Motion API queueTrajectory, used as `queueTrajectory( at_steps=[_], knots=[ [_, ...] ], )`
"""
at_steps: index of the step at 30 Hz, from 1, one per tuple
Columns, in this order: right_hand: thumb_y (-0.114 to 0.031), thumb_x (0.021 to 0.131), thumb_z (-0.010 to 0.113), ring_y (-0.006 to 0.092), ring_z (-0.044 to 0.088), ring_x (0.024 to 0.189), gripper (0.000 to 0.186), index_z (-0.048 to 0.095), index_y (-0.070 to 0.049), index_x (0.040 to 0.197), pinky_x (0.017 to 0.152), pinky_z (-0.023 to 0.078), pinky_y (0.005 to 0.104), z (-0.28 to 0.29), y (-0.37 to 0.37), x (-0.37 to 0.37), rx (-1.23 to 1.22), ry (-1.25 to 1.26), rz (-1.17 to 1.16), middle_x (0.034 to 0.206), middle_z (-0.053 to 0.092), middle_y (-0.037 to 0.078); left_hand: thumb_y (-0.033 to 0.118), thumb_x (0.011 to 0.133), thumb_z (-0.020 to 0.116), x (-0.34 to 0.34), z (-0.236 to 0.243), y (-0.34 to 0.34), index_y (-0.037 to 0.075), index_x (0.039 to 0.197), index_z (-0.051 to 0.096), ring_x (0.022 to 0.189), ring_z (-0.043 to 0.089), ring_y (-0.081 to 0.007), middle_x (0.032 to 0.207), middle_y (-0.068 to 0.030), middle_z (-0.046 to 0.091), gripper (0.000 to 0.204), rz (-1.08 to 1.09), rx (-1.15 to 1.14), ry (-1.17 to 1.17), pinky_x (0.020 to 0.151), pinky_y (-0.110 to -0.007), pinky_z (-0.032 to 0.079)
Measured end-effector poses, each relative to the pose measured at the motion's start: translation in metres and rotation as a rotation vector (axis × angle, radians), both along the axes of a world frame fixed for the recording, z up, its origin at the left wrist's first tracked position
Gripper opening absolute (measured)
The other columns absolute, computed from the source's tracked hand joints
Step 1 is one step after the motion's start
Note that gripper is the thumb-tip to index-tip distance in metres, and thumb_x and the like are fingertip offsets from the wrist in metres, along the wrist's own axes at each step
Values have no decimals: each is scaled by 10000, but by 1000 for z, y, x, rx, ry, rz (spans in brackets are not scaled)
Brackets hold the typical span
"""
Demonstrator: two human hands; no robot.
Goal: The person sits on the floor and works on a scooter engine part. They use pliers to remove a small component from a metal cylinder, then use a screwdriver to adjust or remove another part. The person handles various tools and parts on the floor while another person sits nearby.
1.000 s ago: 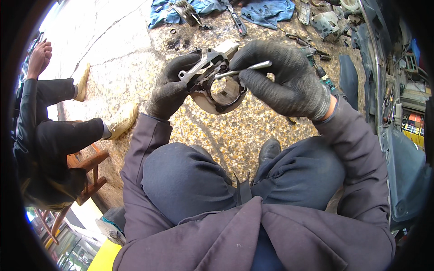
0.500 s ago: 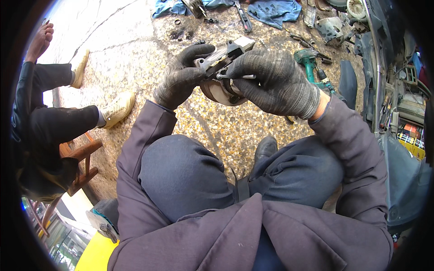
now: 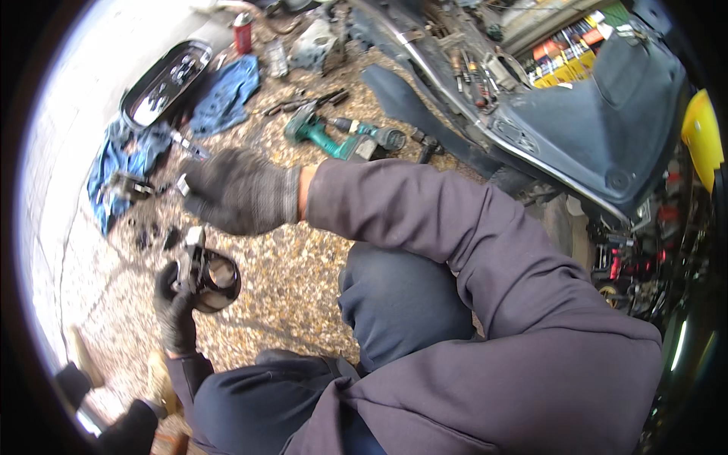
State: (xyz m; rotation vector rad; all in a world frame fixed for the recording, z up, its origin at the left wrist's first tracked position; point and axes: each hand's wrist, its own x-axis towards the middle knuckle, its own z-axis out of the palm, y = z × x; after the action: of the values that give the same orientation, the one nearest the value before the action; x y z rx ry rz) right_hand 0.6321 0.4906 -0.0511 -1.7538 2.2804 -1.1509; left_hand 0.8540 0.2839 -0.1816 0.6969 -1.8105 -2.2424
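My left hand (image 3: 174, 309), in a dark grey work glove, is closed round a metal mechanical part (image 3: 220, 274) with a round, ring-like body and a light block on top. The part is held up over the speckled floor at the lower left. My gloved right hand (image 3: 246, 193) is farther off and apart from it, with its fingers curled. A small silver metal piece (image 3: 183, 184) shows at its fingertips; the rest of it is hidden. Nearby, beyond that hand, lies a blue cloth (image 3: 125, 163) bearing a metal part (image 3: 130, 186).
A green cordless drill (image 3: 315, 133) and a second green power tool (image 3: 371, 136) lie past my right forearm. Farther off are a black tray (image 3: 165, 82), a red can (image 3: 242, 34) and another blue cloth (image 3: 226, 97). Large dark vehicle panels (image 3: 584, 136) stand at the right. Someone's shoes (image 3: 161, 383) are at the lower left.
My view has turned to the right. My right hand has come away from the metal part and reached outward, toward the cloths. My left hand still holds the part.
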Motion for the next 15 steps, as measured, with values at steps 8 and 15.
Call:
queueTrajectory(
  at_steps=[8, 15],
  knots=[
    [-120, 947, 514, 230, 593, 1031, 232, 576, -75, 1166, 908, 496, 388, -65, 184, -74, 455, -38, -427, 1073, 598, 177, 48, 734, 732, 15, -72, -18, 20, 1331, 431, 849, 585, -147, 989, -98, 625, 669, -30, -324, -347, 755, -294, 494],
    [-376, 945, 553, 276, 620, 1009, 414, 568, -86, 1241, 937, 469, 383, -19, 374, -146, 499, -233, -1218, 1145, 629, 166, 49, 679, 746, 7, -105, -19, 10, 1268, 487, 827, 608, -183, 947, -102, 634, 644, -90, -513, -479, 752, -318, 513]
  ],
)
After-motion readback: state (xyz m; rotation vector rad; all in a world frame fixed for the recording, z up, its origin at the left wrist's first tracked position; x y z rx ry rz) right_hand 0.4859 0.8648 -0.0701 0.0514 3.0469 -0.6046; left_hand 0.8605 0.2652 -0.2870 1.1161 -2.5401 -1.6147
